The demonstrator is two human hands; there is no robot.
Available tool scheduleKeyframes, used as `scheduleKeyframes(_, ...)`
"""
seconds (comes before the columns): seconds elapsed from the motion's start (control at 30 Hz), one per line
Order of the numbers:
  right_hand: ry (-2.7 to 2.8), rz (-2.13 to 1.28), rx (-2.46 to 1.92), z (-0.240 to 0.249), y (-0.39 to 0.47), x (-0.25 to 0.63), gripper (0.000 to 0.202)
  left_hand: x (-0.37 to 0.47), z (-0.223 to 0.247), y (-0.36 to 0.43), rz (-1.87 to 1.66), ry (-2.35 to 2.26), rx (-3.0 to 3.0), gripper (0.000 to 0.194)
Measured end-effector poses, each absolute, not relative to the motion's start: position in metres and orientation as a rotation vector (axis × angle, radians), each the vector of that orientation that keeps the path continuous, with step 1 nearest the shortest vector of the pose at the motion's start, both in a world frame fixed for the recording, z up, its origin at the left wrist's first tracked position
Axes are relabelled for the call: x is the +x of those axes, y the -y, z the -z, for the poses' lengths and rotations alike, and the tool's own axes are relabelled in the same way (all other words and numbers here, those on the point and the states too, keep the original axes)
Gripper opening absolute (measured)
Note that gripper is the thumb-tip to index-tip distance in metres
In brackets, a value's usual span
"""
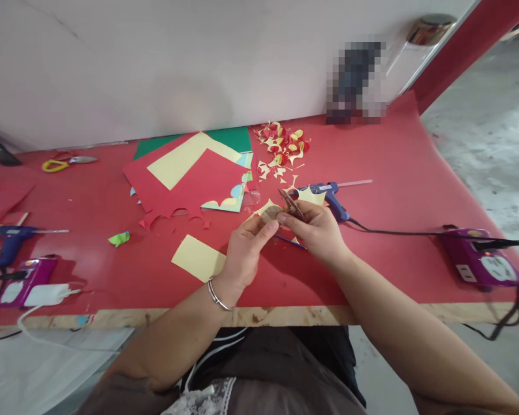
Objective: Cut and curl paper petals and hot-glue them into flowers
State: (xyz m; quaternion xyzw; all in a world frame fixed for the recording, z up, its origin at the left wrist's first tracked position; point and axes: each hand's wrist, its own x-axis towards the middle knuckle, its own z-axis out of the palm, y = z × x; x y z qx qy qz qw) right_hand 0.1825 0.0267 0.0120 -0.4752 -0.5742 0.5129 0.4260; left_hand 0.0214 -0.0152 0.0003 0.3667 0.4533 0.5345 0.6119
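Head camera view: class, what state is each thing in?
Held scissors: in right hand.
Yellow-handled scissors: blades closed.
Right glue gun: corded, glue stick protruding.
Left glue gun: glue stick protruding.
Large red sheet: edge cut.
Right purple box: cable plugged in.

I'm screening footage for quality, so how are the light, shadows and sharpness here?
Head view: light soft and fairly even; shadow beside the purple plastic power block at far left; a glint on the silver metal bracelet; the small greyish piece at the left hand lacks crisp detail; coarse pixelation masks something against the pale wall.
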Motion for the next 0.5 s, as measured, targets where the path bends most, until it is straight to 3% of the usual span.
scheduleKeyframes(0.5, 1.711, -1.129, -1.175, -0.021, -0.016, 0.184, 0.067, 0.011, -0.010, 0.010, -1.426, -1.096, 0.821, 0.034)
